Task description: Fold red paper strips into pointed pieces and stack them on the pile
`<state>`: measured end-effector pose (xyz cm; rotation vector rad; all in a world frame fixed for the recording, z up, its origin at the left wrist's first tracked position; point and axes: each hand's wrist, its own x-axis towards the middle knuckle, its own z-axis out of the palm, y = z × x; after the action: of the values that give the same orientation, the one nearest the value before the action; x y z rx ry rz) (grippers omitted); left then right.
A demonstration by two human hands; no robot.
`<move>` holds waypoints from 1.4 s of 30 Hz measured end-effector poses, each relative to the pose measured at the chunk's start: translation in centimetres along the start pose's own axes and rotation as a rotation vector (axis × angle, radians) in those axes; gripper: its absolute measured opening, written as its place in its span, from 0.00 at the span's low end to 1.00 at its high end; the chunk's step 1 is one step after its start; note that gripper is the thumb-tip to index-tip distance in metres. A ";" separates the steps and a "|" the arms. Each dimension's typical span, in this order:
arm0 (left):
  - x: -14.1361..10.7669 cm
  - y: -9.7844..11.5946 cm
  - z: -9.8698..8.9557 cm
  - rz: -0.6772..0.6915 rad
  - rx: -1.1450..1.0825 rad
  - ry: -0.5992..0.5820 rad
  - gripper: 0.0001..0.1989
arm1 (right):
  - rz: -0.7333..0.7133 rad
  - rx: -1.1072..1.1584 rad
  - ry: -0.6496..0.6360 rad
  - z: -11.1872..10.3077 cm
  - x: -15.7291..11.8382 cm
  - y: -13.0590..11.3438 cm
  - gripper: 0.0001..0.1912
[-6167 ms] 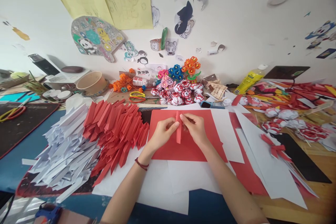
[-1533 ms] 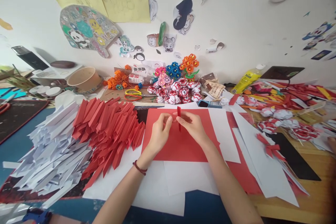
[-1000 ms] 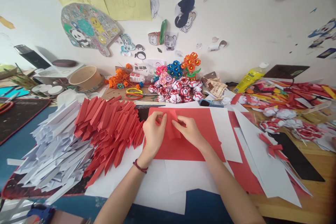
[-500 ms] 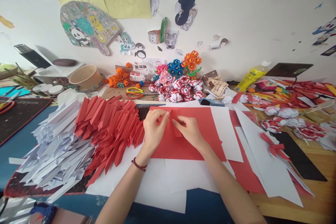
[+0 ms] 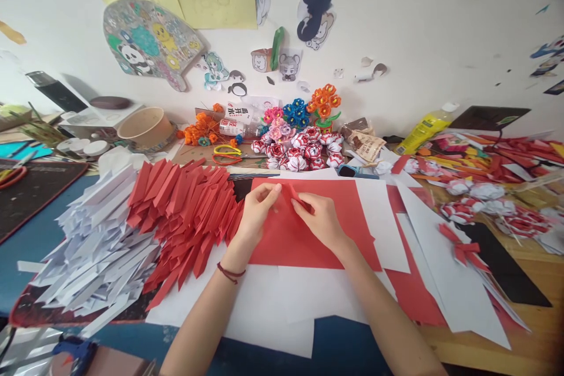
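Note:
A small folded red paper strip (image 5: 289, 192) is held above a large red sheet (image 5: 339, 241), which lies over white paper. My right hand (image 5: 321, 216) is closed on the strip, thumb and fingers pinching its lower part. My left hand (image 5: 261, 207) pinches at the strip's upper left end, its thumb and forefinger together. The red strip against the red sheet makes its exact outline hard to see. To the left lies a pile of folded red strips (image 5: 185, 205), beside a heap of folded white strips (image 5: 101, 241).
Red-and-white paper flowers (image 5: 299, 150) stand behind the sheet, with yellow-and-red-handled scissors (image 5: 227, 154) to their left. A yellow bottle (image 5: 425, 129) leans at the back right. White sheets (image 5: 453, 264) and a red paper bow (image 5: 460, 244) lie to the right.
The red strip has been turned and lifted, and its flap that hung down between the hands is now folded up. Both hands stay over the red sheet; the view has shifted slightly.

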<state>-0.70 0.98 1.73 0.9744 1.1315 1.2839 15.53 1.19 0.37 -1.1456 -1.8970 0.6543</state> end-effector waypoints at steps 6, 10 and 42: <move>0.1 -0.1 -0.3 -0.069 -0.102 -0.029 0.17 | -0.025 0.038 0.025 -0.4 0.2 -0.4 0.12; 0.0 -0.1 -0.2 -0.070 -0.111 -0.037 0.17 | -0.027 0.063 0.046 -0.5 0.2 -0.5 0.11; 0.3 -0.8 -0.2 0.128 0.214 -0.004 0.13 | 0.092 0.078 0.008 -0.3 0.1 -0.6 0.17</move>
<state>-0.80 1.16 0.91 1.2236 1.2376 1.2794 15.49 1.07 1.02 -1.1886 -1.8048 0.7667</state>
